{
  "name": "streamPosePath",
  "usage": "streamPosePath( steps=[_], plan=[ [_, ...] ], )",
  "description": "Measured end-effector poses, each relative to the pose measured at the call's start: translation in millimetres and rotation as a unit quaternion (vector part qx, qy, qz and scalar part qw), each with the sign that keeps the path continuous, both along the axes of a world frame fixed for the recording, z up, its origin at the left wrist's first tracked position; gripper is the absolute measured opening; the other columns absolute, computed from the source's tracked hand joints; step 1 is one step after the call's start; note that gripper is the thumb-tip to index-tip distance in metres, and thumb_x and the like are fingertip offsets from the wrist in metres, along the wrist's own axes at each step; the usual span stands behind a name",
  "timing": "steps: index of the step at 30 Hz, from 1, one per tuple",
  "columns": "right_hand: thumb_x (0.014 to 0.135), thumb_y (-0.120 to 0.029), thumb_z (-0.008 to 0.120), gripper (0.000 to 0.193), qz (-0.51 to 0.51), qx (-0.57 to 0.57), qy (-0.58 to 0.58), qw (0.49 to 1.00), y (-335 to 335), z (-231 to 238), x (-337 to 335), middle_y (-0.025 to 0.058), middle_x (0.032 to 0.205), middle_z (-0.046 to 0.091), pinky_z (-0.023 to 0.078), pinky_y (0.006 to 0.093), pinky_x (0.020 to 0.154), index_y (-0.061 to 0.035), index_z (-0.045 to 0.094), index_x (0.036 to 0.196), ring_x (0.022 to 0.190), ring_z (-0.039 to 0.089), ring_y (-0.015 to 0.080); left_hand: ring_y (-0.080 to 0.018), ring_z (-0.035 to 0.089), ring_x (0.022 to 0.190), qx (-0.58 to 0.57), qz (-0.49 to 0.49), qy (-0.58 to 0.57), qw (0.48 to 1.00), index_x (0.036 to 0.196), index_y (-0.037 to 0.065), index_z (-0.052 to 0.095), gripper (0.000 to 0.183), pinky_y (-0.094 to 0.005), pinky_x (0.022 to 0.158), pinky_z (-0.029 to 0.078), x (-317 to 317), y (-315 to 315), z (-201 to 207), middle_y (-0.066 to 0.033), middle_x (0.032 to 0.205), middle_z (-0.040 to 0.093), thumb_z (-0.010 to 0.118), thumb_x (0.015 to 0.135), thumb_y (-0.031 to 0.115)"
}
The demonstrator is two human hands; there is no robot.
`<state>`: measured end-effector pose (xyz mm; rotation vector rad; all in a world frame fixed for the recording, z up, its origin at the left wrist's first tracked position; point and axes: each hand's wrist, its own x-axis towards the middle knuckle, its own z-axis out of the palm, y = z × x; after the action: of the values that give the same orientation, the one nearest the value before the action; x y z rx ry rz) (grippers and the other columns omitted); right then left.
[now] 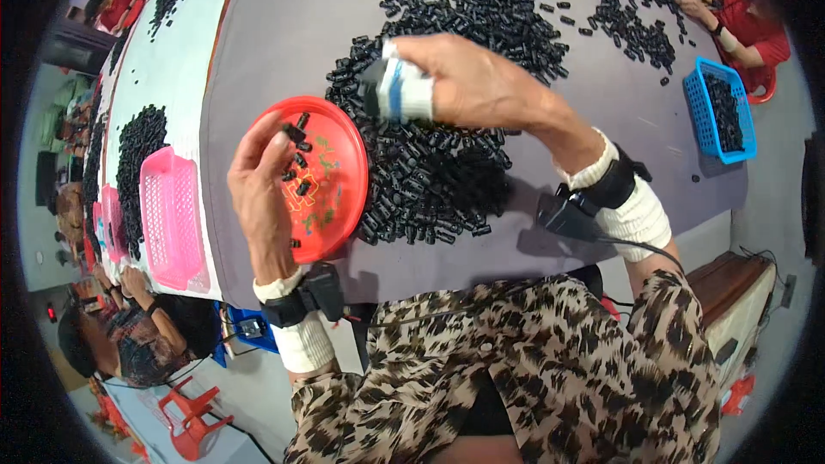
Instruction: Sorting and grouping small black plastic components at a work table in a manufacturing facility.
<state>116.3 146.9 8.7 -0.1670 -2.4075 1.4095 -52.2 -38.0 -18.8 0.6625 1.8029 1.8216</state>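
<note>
A red round plate (350,206) with a coloured print lies on the grey-covered table, several small black cylindrical plastic pieces (302,160) scattered on it. Over its left side is my left hand (260,180), thumb and fingers pinched on one such black piece (294,132). To the right, my right hand (481,86) hovers above a large heap of the same black pieces (430,185). White wrapping with a blue stripe (406,90) covers its closed fingers. Something dark and blurred shows at those fingertips; I cannot make out what it is.
Further black heaps spread toward the far edge. A blue basket (737,155) of black pieces stands at the right, near a co-worker in red (746,26). Pink baskets (176,219) stand on a white table at the left, by another seated person (137,331).
</note>
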Motion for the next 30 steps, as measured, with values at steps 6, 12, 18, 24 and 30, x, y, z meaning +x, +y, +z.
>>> streamPosePath(
  steps=[6,12,18,24,30],
  plan=[
    [0.080,-0.015,0.053,0.008,-0.087,-0.050,-0.100,0.990,21,5,36,-0.0022,0.056,0.047,0.032,0.0207,0.039,-0.0078,0.053,0.083,0.045,0.042,0.0040,-0.0087,0.055,0.075,-0.095,-0.065,0.012,0.993,0.102,0.000,0.061,0.022,-0.0218,0.070,0.044,16,5,-27,-0.0029,0.090,0.061,0.061,0.081,0.008],
    [0.074,-0.013,0.058,0.012,0.058,0.025,-0.047,0.997,4,-37,60,0.0105,0.068,0.059,0.043,0.0335,0.057,-0.0027,0.057,0.079,0.061,0.056,0.0195,-0.0132,0.057,0.072,-0.194,-0.237,0.127,0.943,0.095,0.000,0.063,0.021,-0.0258,0.066,0.046,56,21,-38,-0.0068,0.083,0.061,0.066,0.077,0.011],
    [0.075,-0.008,0.052,0.009,0.173,-0.108,-0.225,0.953,-68,-101,125,0.0165,0.067,0.057,0.043,0.0406,0.058,-0.0044,0.053,0.083,0.062,0.057,0.0328,-0.0231,0.056,0.067,-0.205,-0.196,0.360,0.889,0.098,0.001,0.061,0.029,-0.0339,0.064,0.046,54,48,-54,-0.0128,0.082,0.055,0.068,0.073,0.014],
    [0.078,-0.012,0.049,0.009,0.086,-0.023,-0.215,0.973,-76,-98,104,0.0206,0.062,0.054,0.040,0.0456,0.054,-0.0026,0.050,0.078,0.058,0.053,0.0393,-0.0212,0.051,0.066,-0.209,-0.174,0.448,0.852,0.107,0.005,0.056,0.039,-0.0334,0.062,0.044,54,52,-67,-0.0099,0.082,0.047,0.070,0.072,0.016],
    [0.078,-0.013,0.051,0.014,0.026,0.067,-0.121,0.990,-45,-108,79,0.0195,0.059,0.052,0.037,0.0461,0.053,-0.0013,0.047,0.072,0.057,0.052,0.0391,-0.0361,0.055,0.082,-0.233,-0.207,0.447,0.839,0.099,0.002,0.057,0.029,-0.0423,0.070,0.046,52,71,-74,-0.0180,0.093,0.051,0.066,0.073,0.011]
  ],
)
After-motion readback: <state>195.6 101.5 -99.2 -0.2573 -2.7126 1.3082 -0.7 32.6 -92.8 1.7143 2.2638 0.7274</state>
